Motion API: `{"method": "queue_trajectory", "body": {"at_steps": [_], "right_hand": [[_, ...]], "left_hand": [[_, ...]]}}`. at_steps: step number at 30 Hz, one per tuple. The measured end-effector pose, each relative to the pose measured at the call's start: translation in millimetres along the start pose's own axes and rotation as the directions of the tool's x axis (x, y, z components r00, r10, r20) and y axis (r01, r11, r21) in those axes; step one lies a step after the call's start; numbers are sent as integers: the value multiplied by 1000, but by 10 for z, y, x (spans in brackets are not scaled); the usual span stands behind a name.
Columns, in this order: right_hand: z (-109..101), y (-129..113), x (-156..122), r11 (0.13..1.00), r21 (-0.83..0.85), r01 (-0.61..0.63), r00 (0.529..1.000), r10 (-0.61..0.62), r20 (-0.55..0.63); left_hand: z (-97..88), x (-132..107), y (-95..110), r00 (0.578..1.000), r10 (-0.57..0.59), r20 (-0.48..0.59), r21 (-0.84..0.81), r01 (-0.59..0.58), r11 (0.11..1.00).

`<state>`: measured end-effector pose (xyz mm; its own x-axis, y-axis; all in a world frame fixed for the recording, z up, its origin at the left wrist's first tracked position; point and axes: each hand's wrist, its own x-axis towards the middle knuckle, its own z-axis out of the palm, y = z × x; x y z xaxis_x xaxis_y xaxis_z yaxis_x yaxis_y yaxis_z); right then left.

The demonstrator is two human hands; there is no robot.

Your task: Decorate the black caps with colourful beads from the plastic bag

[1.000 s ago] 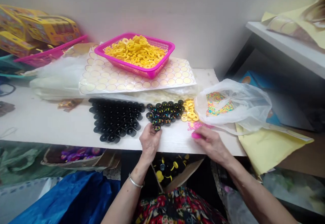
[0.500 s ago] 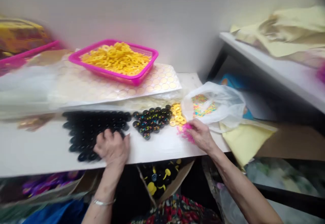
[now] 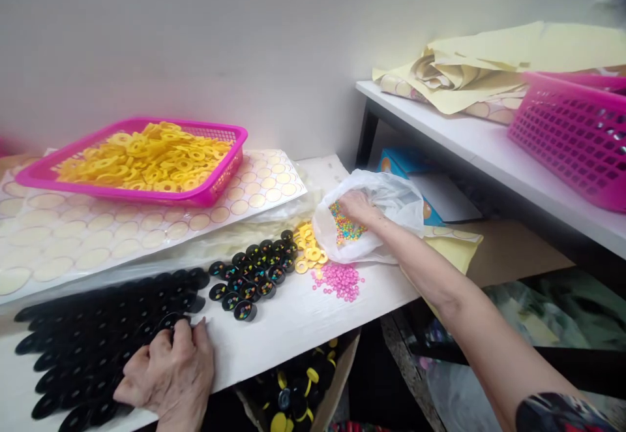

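Observation:
My left hand rests at the front edge of a block of small black cups, its fingers curled around one black cup. Inside a white plastic bag, my right hand reaches into small multicoloured beads; its fingertips are hidden among them. Between the hands stands a smaller group of black cups with coloured beads in them. A pile of yellow rings lies beside the bag, and pink beads are spread in front of it.
A pink basket of yellow rings sits on sheets of round stickers at the back left. On the right, a raised shelf carries paper and another pink basket. Below the table edge is a box of black and yellow pieces.
My right hand has moved from the pink beads up into the bag. My left hand stays at the block of black cups. The view has turned to the right.

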<state>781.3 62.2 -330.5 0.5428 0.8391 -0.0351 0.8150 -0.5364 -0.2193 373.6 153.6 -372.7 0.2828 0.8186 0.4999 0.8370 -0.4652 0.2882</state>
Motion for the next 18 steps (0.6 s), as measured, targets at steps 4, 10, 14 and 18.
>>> {"method": "queue_trajectory", "body": {"at_steps": [4, 10, 14, 18], "right_hand": [[75, -66, 5, 993, 111, 40, 998, -44, 35], [115, 105, -85, 886, 462, 40, 997, -66, 40], [78, 228, -256, 743, 667, 52, 999, -48, -24], [-30, 201, -451, 373, 926, 62, 998, -46, -48]], "left_hand": [[-18, 10, -39, 988, 142, -59, 233, -124, 964], [-78, 186, 203, 959, 195, -203, -152, -228, 962], [46, 394, 857, 974, 222, 49, -632, -143, 762], [372, 548, 1649, 888, 417, 192, -847, -65, 527]]}}
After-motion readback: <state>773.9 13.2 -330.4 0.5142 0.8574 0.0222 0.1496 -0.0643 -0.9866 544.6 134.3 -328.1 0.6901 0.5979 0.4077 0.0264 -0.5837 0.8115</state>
